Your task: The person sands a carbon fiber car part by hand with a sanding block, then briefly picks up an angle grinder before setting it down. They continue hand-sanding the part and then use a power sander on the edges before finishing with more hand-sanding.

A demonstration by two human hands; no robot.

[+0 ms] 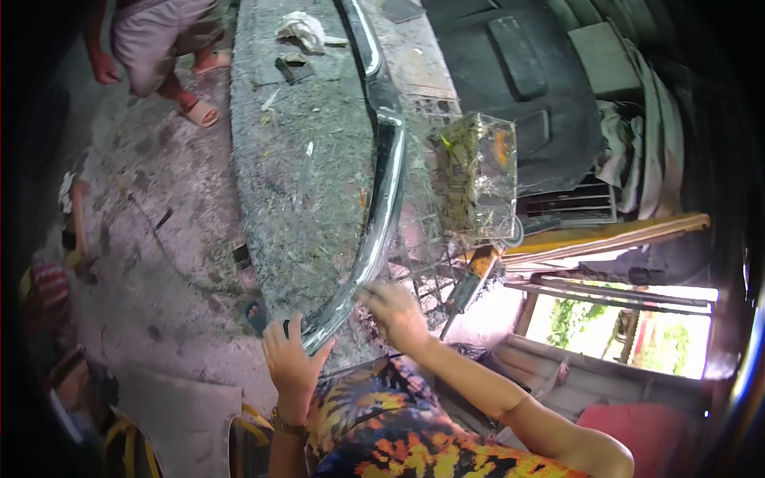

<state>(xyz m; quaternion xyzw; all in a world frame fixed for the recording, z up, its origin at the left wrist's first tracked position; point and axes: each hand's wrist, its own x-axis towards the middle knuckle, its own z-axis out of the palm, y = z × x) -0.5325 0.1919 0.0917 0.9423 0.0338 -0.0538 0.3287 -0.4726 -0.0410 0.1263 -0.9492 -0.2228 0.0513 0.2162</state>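
A long, curved, glossy dark strip (pixel 388 183) runs from the top of the view down to its near end, lying on a worn, speckled work table (pixel 319 151). My left hand (pixel 293 354) is at that near end, its fingers and thumb around the tip of the strip. Just to the right, my right hand (pixel 392 315) is beside the strip with its fingertips near or on the edge. Its fingers are blurred, and whether they hold anything cannot be made out.
A white crumpled cloth (pixel 301 32) and a small dark block (pixel 294 69) lie on the table. A tape-covered box (pixel 478 177) and an orange-and-grey tool (pixel 476 279) are at the right. Another person's legs (pixel 171 48) are at the upper left.
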